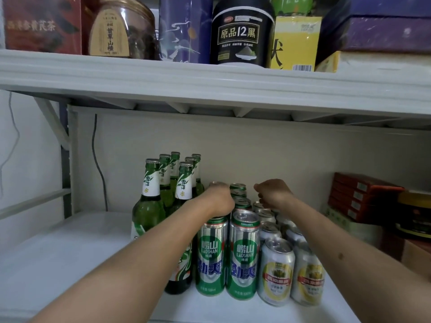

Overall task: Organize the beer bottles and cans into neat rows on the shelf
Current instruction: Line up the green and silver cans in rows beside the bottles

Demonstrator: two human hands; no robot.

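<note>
1. Two short silver-and-yellow beer cans [276,273] are standing nearest the white shelf's [70,264] front edge; their label is too blurred to read.
2. Beside them, two tall green-and-silver cans [243,257] are showing "LAOSHAN", heading rows running toward the back, likely sorted by kind.
3. The left hand [218,201] is curling over cans behind them, seemingly gripping one.
4. The right hand [272,194] is hovering loosely fisted, apparently empty.
5. Green glass bottles [148,206] are clustering toward the left.
</note>
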